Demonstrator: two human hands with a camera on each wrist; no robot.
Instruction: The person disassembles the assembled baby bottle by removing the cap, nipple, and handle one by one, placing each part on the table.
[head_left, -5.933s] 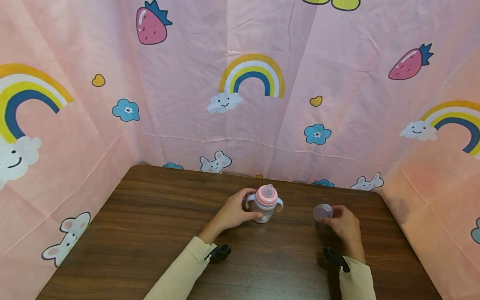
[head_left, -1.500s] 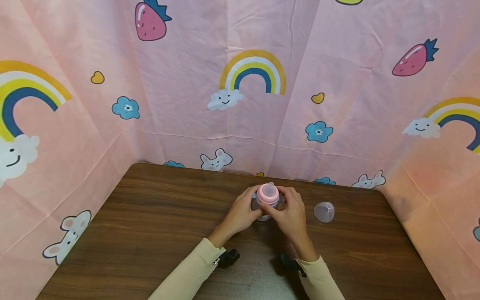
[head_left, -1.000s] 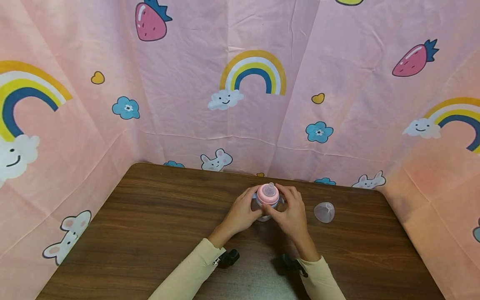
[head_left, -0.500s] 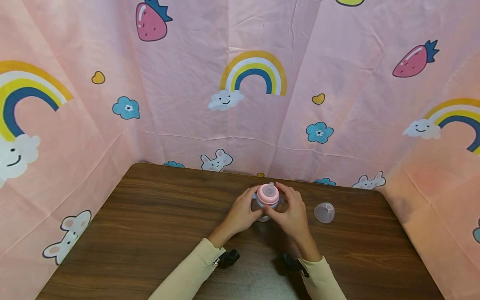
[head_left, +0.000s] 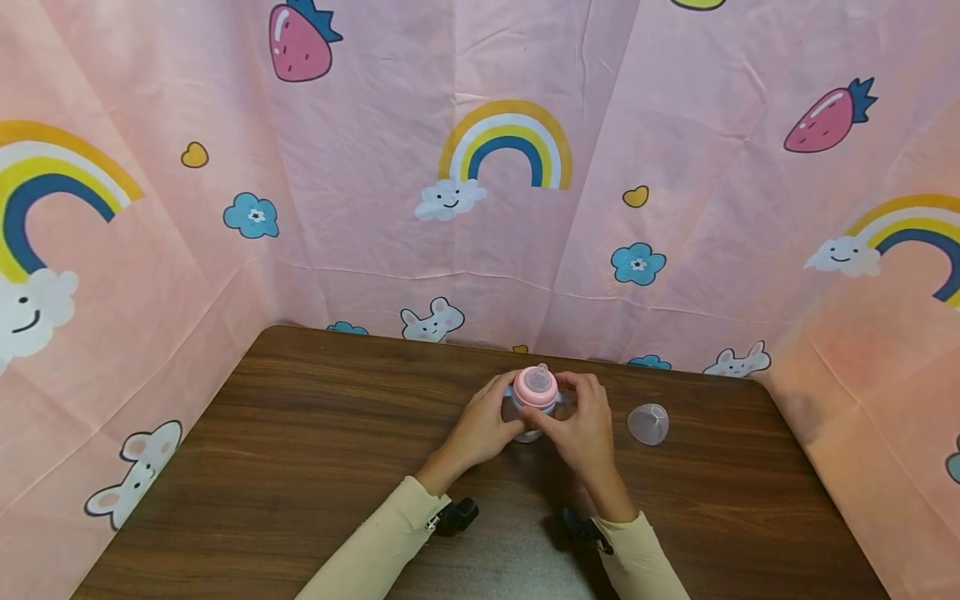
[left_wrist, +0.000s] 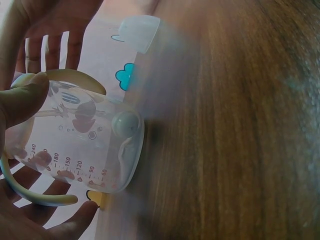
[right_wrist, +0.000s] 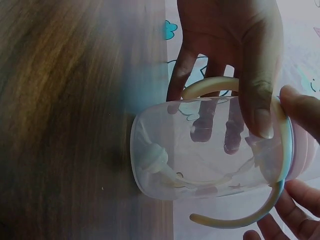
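A baby bottle (head_left: pixel 527 435) with a pink collar (head_left: pixel 536 387), clear nipple and two curved handles (right_wrist: pixel 225 220) stands upright on the table. My left hand (head_left: pixel 480 427) grips its clear body from the left, thumb in front and fingers behind. From the right, my right hand (head_left: pixel 581 425) holds the pink collar, with its thumb across the front and fingers round the far side. A straw with a weighted ball (left_wrist: pixel 125 124) lies inside the bottle. Printed volume marks show on the wall in the left wrist view. The clear dome cap (head_left: pixel 648 424) sits right of my right hand.
The dark wood table (head_left: pixel 337 433) meets a pink patterned curtain (head_left: pixel 360 208) at its back and sides. Each wrist wears a small black camera, the left one (head_left: pixel 459 516) and the right one (head_left: pixel 577 525) facing each other.
Since the earliest frame, my right hand has let go of the dome cap and moved left onto the bottle's collar. Over the last second its thumb has shifted slightly on the collar.
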